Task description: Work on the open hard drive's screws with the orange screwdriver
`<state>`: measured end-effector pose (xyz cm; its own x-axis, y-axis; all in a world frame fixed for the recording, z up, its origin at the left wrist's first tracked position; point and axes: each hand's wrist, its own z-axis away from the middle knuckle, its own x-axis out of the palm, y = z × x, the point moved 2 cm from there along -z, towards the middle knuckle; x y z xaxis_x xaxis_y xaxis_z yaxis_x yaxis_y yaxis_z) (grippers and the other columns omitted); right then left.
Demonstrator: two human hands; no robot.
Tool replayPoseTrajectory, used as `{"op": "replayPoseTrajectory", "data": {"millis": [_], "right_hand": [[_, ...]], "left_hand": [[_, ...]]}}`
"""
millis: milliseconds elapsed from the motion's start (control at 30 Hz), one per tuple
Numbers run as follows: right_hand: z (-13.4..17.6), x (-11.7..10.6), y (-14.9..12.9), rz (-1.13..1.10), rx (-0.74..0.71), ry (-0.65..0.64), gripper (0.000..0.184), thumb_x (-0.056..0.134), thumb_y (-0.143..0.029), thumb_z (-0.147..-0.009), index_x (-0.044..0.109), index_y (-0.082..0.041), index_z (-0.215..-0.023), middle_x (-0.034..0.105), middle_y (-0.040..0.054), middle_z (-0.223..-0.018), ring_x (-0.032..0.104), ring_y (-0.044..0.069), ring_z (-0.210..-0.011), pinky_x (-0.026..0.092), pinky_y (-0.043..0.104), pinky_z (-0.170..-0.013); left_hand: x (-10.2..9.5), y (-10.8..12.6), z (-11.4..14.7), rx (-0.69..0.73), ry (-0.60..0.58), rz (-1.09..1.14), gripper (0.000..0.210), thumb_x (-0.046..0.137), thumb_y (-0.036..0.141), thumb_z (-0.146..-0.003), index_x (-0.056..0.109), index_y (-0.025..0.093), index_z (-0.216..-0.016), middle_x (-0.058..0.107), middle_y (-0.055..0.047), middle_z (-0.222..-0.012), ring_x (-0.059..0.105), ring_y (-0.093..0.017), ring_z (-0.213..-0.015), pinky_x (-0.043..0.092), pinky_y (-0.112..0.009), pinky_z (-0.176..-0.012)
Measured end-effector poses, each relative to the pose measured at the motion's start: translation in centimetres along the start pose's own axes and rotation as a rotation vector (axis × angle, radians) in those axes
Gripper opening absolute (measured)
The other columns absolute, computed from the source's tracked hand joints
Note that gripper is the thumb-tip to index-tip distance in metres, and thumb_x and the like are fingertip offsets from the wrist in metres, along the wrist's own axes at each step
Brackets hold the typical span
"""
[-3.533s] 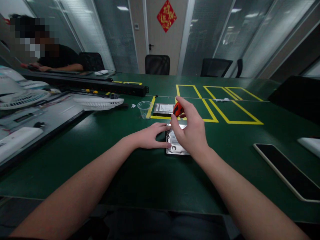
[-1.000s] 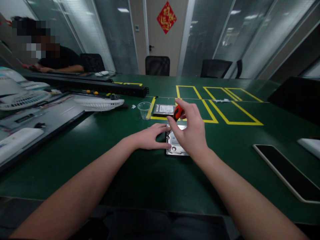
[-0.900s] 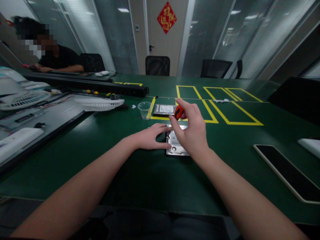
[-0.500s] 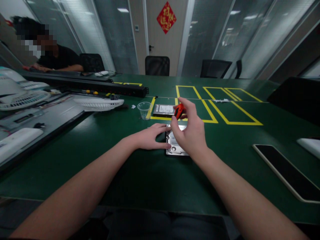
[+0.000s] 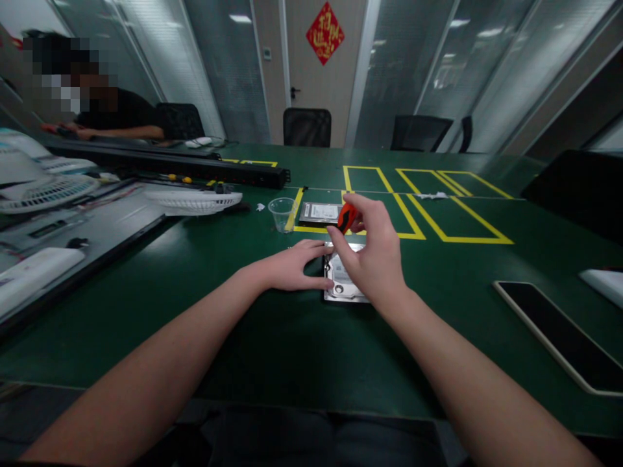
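A silver hard drive (image 5: 343, 288) lies flat on the green table in front of me. My left hand (image 5: 296, 264) holds it steady at its left edge, thumb and fingers spread with their tips on the drive. Above the drive's far side, my right hand (image 5: 372, 250) is closed around a screwdriver (image 5: 347, 217) with a red and black handle. The handle is tilted; its shaft and tip are hidden, so I cannot tell whether it touches a screw. My right hand covers the drive's right part. Just beyond lies a second hard drive (image 5: 318, 213).
A clear plastic cup (image 5: 283, 215) stands beside the second drive. Yellow tape outlines (image 5: 477, 240) mark the table. A phone (image 5: 559, 334) lies at right. Fan parts (image 5: 195, 202), a flat panel (image 5: 111, 224) and a long black bar (image 5: 233, 172) fill the left. Another person (image 5: 121, 117) sits at far left.
The screwdriver handle has tilted and turned slightly in my right hand, and my right fingers have shifted with it. My left hand and the hard drive stay in place.
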<state>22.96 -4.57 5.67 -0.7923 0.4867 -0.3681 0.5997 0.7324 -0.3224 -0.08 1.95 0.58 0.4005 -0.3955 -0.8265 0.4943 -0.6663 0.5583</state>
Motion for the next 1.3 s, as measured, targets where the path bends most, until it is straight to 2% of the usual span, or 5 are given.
{"op": "replayPoseTrajectory", "data": {"millis": [200,533,767,1133,1300], "right_hand": [[0.22,0.28,0.14,-0.049,0.015,-0.016,0.064,0.065,-0.017,-0.117,0.061,-0.033,-0.178,0.083,0.0138,-0.164,0.088,0.036,-0.138,0.079,0.062,-0.122],[-0.04,-0.01,-0.07,-0.005,-0.001,0.002,0.050,0.072,-0.024,-0.119,0.069,-0.032,-0.168,0.083,0.0130,-0.146,0.086,0.035,-0.128,0.081,0.057,-0.107],[0.20,0.28,0.15,-0.025,0.017,-0.015,0.062,0.064,-0.019,-0.119,0.062,-0.032,-0.180,0.083,0.0149,-0.169,0.088,0.037,-0.142,0.080,0.063,-0.122],[0.02,0.18,0.15,0.004,0.016,-0.003,0.053,0.073,-0.027,-0.118,0.067,-0.032,-0.170,0.086,0.0133,-0.151,0.087,0.036,-0.133,0.081,0.061,-0.114],[0.13,0.01,0.01,-0.018,0.039,-0.009,0.061,0.066,-0.019,-0.116,0.064,-0.031,-0.176,0.084,0.0155,-0.163,0.087,0.037,-0.142,0.079,0.063,-0.123]], "left_hand": [[-0.01,-0.06,0.04,-0.006,0.004,0.011,0.105,0.088,0.093,-0.108,0.065,0.032,-0.191,0.054,-0.019,-0.205,0.048,-0.052,-0.192,0.041,-0.076,-0.159],[0.01,0.01,-0.01,-0.003,0.003,-0.005,0.106,0.088,0.091,-0.109,0.062,0.032,-0.193,0.056,-0.018,-0.204,0.048,-0.052,-0.193,0.040,-0.077,-0.159],[-0.01,0.09,-0.03,0.011,0.002,0.001,0.103,0.089,0.090,-0.109,0.064,0.033,-0.191,0.057,-0.018,-0.203,0.050,-0.051,-0.191,0.042,-0.076,-0.159],[-0.06,0.23,0.02,-0.004,-0.001,-0.001,0.105,0.088,0.090,-0.109,0.062,0.032,-0.193,0.056,-0.018,-0.204,0.048,-0.051,-0.193,0.040,-0.075,-0.160],[-0.11,0.25,0.03,0.006,-0.006,0.005,0.104,0.088,0.089,-0.110,0.061,0.034,-0.194,0.054,-0.017,-0.205,0.048,-0.050,-0.192,0.040,-0.075,-0.159]]}}
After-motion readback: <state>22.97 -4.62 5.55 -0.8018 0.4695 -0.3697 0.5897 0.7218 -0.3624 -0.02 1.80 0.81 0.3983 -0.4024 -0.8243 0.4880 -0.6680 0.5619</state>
